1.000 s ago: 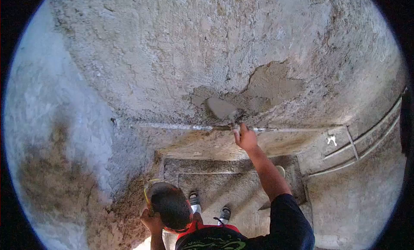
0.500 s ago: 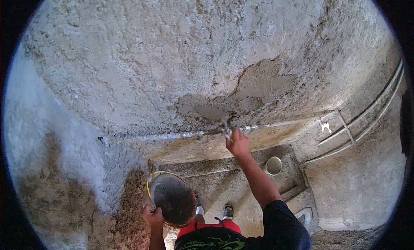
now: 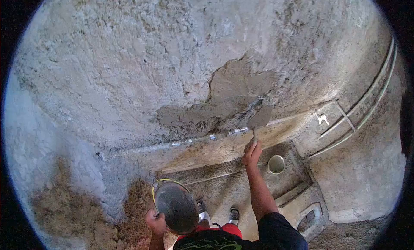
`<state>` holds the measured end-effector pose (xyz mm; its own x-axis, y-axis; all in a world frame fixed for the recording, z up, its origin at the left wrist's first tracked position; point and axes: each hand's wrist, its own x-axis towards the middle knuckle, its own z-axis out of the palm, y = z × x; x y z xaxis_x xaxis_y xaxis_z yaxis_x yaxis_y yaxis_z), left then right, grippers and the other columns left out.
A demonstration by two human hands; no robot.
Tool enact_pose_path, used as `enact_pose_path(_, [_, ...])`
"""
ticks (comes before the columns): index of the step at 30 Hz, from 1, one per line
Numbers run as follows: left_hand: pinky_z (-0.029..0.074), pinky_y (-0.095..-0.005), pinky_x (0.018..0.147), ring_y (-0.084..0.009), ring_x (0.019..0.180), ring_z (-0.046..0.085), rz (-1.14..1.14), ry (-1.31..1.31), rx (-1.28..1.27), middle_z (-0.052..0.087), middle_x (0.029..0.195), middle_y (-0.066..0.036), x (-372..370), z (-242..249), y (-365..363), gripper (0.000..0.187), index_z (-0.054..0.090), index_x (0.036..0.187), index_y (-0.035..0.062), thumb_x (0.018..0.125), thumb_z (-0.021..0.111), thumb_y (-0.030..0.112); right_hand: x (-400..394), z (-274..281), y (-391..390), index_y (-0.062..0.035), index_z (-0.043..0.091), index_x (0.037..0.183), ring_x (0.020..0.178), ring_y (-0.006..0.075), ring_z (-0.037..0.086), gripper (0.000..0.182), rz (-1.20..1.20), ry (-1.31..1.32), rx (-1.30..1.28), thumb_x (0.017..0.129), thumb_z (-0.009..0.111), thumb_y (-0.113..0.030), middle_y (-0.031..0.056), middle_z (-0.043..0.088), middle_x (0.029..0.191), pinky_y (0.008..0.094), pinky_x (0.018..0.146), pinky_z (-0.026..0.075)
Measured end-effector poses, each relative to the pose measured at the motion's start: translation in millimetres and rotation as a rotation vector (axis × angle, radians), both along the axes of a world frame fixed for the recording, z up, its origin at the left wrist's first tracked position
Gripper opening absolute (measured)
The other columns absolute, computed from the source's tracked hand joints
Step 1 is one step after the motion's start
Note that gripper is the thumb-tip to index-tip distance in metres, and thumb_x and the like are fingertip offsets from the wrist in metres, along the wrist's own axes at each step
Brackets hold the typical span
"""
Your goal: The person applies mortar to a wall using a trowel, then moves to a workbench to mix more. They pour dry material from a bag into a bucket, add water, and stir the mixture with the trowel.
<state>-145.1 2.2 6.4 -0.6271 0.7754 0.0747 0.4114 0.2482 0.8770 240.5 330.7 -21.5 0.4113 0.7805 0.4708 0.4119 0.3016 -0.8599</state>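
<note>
My right hand [image 3: 252,153] is closed around the handle of a trowel [image 3: 260,116]. Its grey blade lies against the rough wall [image 3: 129,77], at the lower edge of a patch of darker, wet-looking mortar [image 3: 233,84]. Down at the left, my left hand [image 3: 155,221] grips the side of a round bucket [image 3: 176,207] by its rim or handle; the fingers partly hide which. Dark grey material shows inside the bucket, and a yellow band runs along its far edge.
A pale ledge line [image 3: 194,141] crosses the wall's foot. On the floor stands a small light bucket [image 3: 276,164]. Thin pipes [image 3: 371,94] run along the right wall, near a white fitting [image 3: 322,119]. A squat toilet pan [image 3: 308,218] sits low right.
My right hand and the trowel have moved right along the wall, and the blade now shows flat. Mortar covers more of the patch's lower part. My left hand still holds the bucket.
</note>
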Motion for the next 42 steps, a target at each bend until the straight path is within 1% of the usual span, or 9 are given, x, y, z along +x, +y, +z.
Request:
enact_pose_path(2, [0.033, -0.0343, 0.055, -0.0129, 0.063, 0.036, -0.022, 0.108, 0.001, 0.036, 0.065, 0.000, 0.9, -8.2, 4.9, 0.028, 0.036, 0.067, 0.0035, 0.064, 0.062, -0.007, 5.8, 2.0, 7.0, -0.0049, 0.051, 0.102, 0.057, 0.0130, 0.050, 0.038, -0.048, -0.161, 0.102, 0.109, 0.037, -0.040, 0.0048, 0.054, 0.076, 0.0300, 0.052, 0.043])
enact_pose_path(8, [0.028, -0.0362, 0.052, -0.0135, 0.061, 0.032, 0.039, 0.066, 0.053, 0.028, 0.064, -0.001, 30.7, 28.1, 13.5, 0.033, 0.031, 0.064, 0.0047, 0.061, 0.063, -0.004, -11.2, 39.6, 66.5, 0.0001, 0.053, 0.107, 0.055, 0.0137, 0.053, 0.043, 0.344, 0.248, 0.042, 0.108, 0.036, -0.039, 0.0071, 0.054, 0.071, 0.0320, 0.049, 0.042])
enact_pose_path(10, [0.027, -0.0361, 0.051, -0.0129, 0.060, 0.030, 0.084, 0.188, -0.009, 0.025, 0.062, -0.002, 28.4, 7.7, 3.9, 0.032, 0.031, 0.063, 0.0047, 0.060, 0.062, -0.003, -25.8, 17.3, 87.3, 0.0037, 0.058, 0.113, 0.059, 0.0394, 0.059, 0.032, 0.128, -0.106, 0.116, 0.103, 0.049, -0.026, 0.0186, 0.059, 0.069, 0.0450, 0.055, 0.046])
enact_pose_path(14, [0.026, -0.0364, 0.049, -0.0128, 0.057, 0.028, 0.112, 0.076, 0.018, 0.026, 0.060, -0.001, 39.1, -7.2, -8.6, 0.031, 0.031, 0.063, 0.0048, 0.060, 0.061, -0.002, -36.6, 33.3, 57.5, 0.0024, 0.056, 0.117, 0.069, 0.0448, 0.067, 0.038, 0.347, -0.332, -0.022, 0.097, 0.060, -0.029, 0.0260, 0.067, 0.079, 0.0510, 0.059, 0.053])
enact_pose_path(17, [0.025, -0.0364, 0.048, -0.0128, 0.056, 0.028, 0.047, 0.160, 0.014, 0.026, 0.059, -0.001, 53.3, 5.3, -8.0, 0.030, 0.031, 0.062, 0.0051, 0.061, 0.060, -0.001, -48.7, 25.9, 33.7, 0.0007, 0.056, 0.119, 0.071, 0.0461, 0.067, 0.040, 0.446, -0.737, -0.166, 0.095, 0.062, -0.031, 0.0270, 0.068, 0.082, 0.0533, 0.062, 0.054])
enact_pose_path(27, [0.026, -0.0357, 0.049, -0.0120, 0.057, 0.031, 0.272, -0.010, 0.052, 0.028, 0.059, 0.001, 70.9, 4.0, -35.4, 0.029, 0.031, 0.060, 0.0048, 0.060, 0.060, 0.003, -29.3, 91.2, 42.5, 0.0012, 0.054, 0.121, 0.069, 0.0459, 0.068, 0.041, 0.303, -0.324, 0.088, 0.091, 0.066, -0.024, 0.0267, 0.067, 0.083, 0.0537, 0.061, 0.054])
enact_pose_path(30, [0.026, -0.0359, 0.049, -0.0121, 0.058, 0.031, 0.295, 0.038, 0.037, 0.027, 0.060, 0.001, 79.3, 26.7, -35.4, 0.030, 0.030, 0.061, 0.0042, 0.059, 0.059, 0.003, -47.3, 93.6, 54.0, 0.0005, 0.053, 0.122, 0.067, 0.0457, 0.067, 0.042, 0.366, -0.493, 0.027, 0.094, 0.063, -0.029, 0.0257, 0.068, 0.082, 0.0548, 0.061, 0.054])
enact_pose_path(33, [0.026, -0.0363, 0.049, -0.0124, 0.058, 0.030, 0.309, 0.081, 0.008, 0.026, 0.060, 0.001, 79.2, 21.9, -38.3, 0.030, 0.029, 0.061, 0.0035, 0.058, 0.059, 0.002, -57.7, 66.5, 40.9, -0.0008, 0.053, 0.121, 0.067, 0.0454, 0.068, 0.043, 0.521, -0.989, -0.246, 0.096, 0.060, -0.035, 0.0251, 0.068, 0.084, 0.0554, 0.060, 0.055])
enact_pose_path(42, [0.027, -0.0334, 0.052, -0.0105, 0.062, 0.031, 0.344, 0.080, 0.037, 0.029, 0.064, 0.002, 88.6, -2.2, -47.4, 0.032, 0.031, 0.064, 0.0059, 0.065, 0.062, -0.004, 53.4, -26.3, -131.1, -0.0009, 0.056, 0.115, 0.071, 0.0483, 0.067, 0.048, 0.545, -0.771, -0.514, 0.098, 0.056, -0.046, 0.0284, 0.068, 0.082, 0.0555, 0.063, 0.054])
